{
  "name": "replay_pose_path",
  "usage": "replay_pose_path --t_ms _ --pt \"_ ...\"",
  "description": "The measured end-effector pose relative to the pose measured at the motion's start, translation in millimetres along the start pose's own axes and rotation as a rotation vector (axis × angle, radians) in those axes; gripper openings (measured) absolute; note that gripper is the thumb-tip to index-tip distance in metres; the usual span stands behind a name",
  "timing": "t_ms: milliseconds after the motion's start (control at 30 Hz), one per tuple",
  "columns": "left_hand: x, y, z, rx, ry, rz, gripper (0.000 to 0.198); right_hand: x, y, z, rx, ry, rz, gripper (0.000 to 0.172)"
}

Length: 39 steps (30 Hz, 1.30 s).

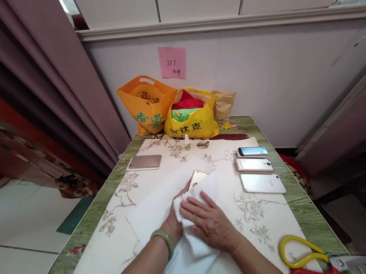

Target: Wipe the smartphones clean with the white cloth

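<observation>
A gold smartphone (198, 178) lies in my left hand (175, 222), its upper end showing above a fold of white cloth (189, 269). The left fingers are closed around the phone's side and partly hidden by the cloth. My right hand (210, 220) rests over the phone, holding the folded cloth against it with its fingers laid across. The lower part of the phone is covered. Another white cloth (156, 206) with a scalloped edge is spread flat on the table beneath my hands. A green bangle circles my left wrist.
Three phones lie at the right: blue (252, 151), gold (254, 165) and white (262, 183). One brown-gold phone (144, 162) is at the left. Large scissors (333, 267) lie near right. A small bottle (187, 142), an orange bag (149, 105) and a yellow bag (191, 127) stand behind.
</observation>
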<state>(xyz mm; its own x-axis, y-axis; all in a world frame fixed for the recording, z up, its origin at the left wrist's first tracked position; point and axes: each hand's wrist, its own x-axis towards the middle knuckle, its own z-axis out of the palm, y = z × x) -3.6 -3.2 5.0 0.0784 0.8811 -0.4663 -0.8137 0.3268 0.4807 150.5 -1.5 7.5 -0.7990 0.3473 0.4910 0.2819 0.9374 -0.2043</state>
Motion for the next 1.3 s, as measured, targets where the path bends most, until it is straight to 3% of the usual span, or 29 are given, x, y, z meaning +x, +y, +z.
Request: replay_pose_path --t_ms 133,267,333,467,567,700,900,1067,1300 --pt "10 -3 2.2 -0.089 -0.078 -0.085 0.029 -6 15 1 -0.087 0.140 0.173 0.048" --pt "12 -1 3.9 -0.163 -0.109 -0.070 0.032 -11 18 5 -0.168 0.269 0.329 0.046" --pt "9 -2 2.2 -0.146 -0.101 -0.081 0.033 -9 12 6 -0.150 0.237 0.275 0.047" --pt "-1 -5 -3.3 -0.078 -0.079 -0.174 0.042 -3 1 7 -0.027 0.043 0.009 0.048" --pt "1 -5 -2.3 -0.090 -0.052 -0.140 0.044 -2 4 6 -0.029 0.042 0.081 0.047" --pt "8 -3 3.6 -0.168 -0.062 -0.033 0.041 -7 11 3 -0.112 0.194 0.274 0.048" --pt "7 -3 2.4 -0.118 -0.115 -0.086 0.050 -7 7 2 -0.050 0.086 0.040 0.048" --pt "10 -5 4.3 -0.161 -0.080 -0.044 0.041 -10 20 7 -0.202 0.255 0.391 0.047" --pt "6 -4 4.5 0.010 -0.191 -0.321 0.042 -18 33 8 -0.251 0.370 0.606 0.048"
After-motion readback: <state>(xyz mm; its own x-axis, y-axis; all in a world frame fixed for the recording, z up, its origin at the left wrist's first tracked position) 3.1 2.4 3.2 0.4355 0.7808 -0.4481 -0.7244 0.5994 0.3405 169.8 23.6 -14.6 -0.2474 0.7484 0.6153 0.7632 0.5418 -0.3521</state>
